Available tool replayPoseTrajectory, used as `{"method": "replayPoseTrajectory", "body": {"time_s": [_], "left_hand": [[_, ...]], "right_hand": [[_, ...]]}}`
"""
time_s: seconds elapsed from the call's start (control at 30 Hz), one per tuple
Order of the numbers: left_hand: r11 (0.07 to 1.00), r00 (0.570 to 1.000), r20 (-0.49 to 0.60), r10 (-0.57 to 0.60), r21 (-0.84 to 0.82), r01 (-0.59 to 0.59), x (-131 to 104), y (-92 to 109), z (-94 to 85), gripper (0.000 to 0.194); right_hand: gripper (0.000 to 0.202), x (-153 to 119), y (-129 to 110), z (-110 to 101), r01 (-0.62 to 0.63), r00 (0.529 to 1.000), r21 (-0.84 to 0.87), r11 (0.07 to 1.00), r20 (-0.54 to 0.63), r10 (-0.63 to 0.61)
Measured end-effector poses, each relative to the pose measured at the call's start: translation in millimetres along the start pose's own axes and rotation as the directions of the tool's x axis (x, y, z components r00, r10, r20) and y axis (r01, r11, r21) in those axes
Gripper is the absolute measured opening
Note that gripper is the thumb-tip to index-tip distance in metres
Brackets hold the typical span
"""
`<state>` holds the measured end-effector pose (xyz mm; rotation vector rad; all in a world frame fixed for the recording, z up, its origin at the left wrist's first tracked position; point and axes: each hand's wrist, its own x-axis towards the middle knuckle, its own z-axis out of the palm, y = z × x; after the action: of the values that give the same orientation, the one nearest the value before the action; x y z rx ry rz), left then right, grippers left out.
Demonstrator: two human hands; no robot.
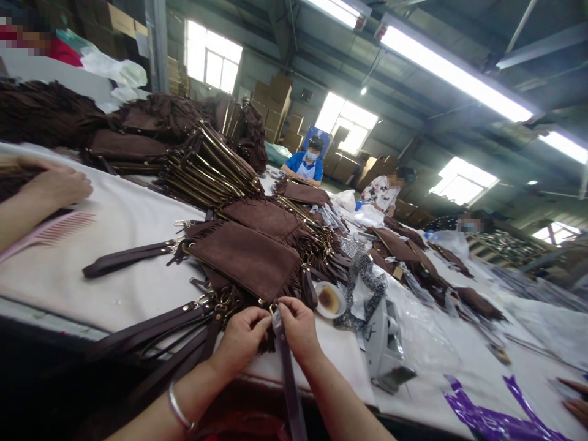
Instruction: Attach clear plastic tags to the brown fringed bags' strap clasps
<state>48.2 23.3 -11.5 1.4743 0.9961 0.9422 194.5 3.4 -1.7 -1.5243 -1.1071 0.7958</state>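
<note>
A dark brown leather wrist strap (288, 380) hangs down between my hands, its top end at a small metal ring or clasp, with some greyish wrapping there. My right hand (299, 327) pinches that top end from the right. From the left, my left hand (242, 337) closes thumb and forefinger against the same end; the exact grip is partly hidden. Just beyond my fingertips lies a brown suede fringed pouch (248, 260), flat on top of other pouches. More dark straps (174, 324) with metal clasps fan out left of my left hand.
Behind stands a row of stacked pouches (211, 165) with brass zips. A white bowl (329, 300) and a grey tape dispenser (388, 349) are to the right, with purple plastic (493, 410) beyond. At left, another person's hand (59, 184) is near a pink comb (57, 231). Several co-workers sit farther off.
</note>
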Motion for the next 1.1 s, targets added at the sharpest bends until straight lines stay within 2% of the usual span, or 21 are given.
{"method": "replayPoseTrajectory", "body": {"time_s": [0.1, 0.2, 0.37, 0.53, 0.67, 0.73, 0.83, 0.9, 1.0, 1.1], "left_hand": [[0.978, 0.987, -0.052, 0.152, 0.150, -0.143, -1.4, 0.4, -0.5, 0.023], [0.941, 0.961, -0.102, 0.256, 0.256, -0.223, -2.7, -0.1, -0.3, 0.023], [0.933, 0.962, -0.125, 0.241, 0.303, -0.194, -3.0, -2.2, 1.4, 0.019], [0.926, 0.949, -0.172, 0.263, 0.323, -0.198, -4.2, -0.5, 2.3, 0.016], [0.957, 0.965, -0.193, 0.179, 0.262, -0.125, -3.4, 2.2, 2.5, 0.016], [0.975, 0.979, -0.168, 0.115, 0.206, -0.079, -1.0, 2.2, 2.9, 0.017], [0.990, 0.984, -0.174, 0.029, 0.139, -0.005, 3.6, 0.0, 3.5, 0.018], [0.995, 0.980, -0.199, -0.003, 0.100, 0.024, 6.0, -1.6, 3.8, 0.018], [0.998, 0.974, -0.224, -0.030, 0.039, 0.040, 8.0, -2.2, 3.7, 0.017], [0.997, 0.963, -0.257, -0.080, -0.030, 0.074, 9.4, -0.9, 4.3, 0.016]], "right_hand": [[0.023, -0.7, 0.3, 0.2, -0.017, 1.000, 0.028, 0.999, -0.001, 0.017], [0.025, -1.5, 2.4, 0.8, -0.062, 0.998, 0.117, 0.991, 0.006, 0.062], [0.025, -3.3, 3.5, 2.4, -0.097, 0.994, 0.231, 0.968, 0.078, 0.081], [0.017, -6.8, -6.4, -2.7, 0.021, 0.993, 0.165, 0.986, 0.110, -0.040], [0.010, -6.9, -15.7, -10.5, 0.117, 0.976, 0.018, 0.993, 0.183, -0.118], [0.011, -4.3, -15.6, -12.0, 0.122, 0.980, 0.001, 0.993, 0.161, -0.121], [0.021, -1.9, -9.3, -10.7, 0.026, 0.998, 0.082, 0.996, 0.055, -0.031], [0.028, -6.6, -4.1, -9.2, -0.066, 0.997, 0.102, 0.993, 0.043, 0.062], [0.033, -27.4, 0.7, -9.5, -0.151, 0.980, 0.038, 0.988, 0.140, 0.145], [0.030, -56.4, 0.6, -12.5, -0.226, 0.941, 0.028, 0.974, 0.264, 0.211]]}}
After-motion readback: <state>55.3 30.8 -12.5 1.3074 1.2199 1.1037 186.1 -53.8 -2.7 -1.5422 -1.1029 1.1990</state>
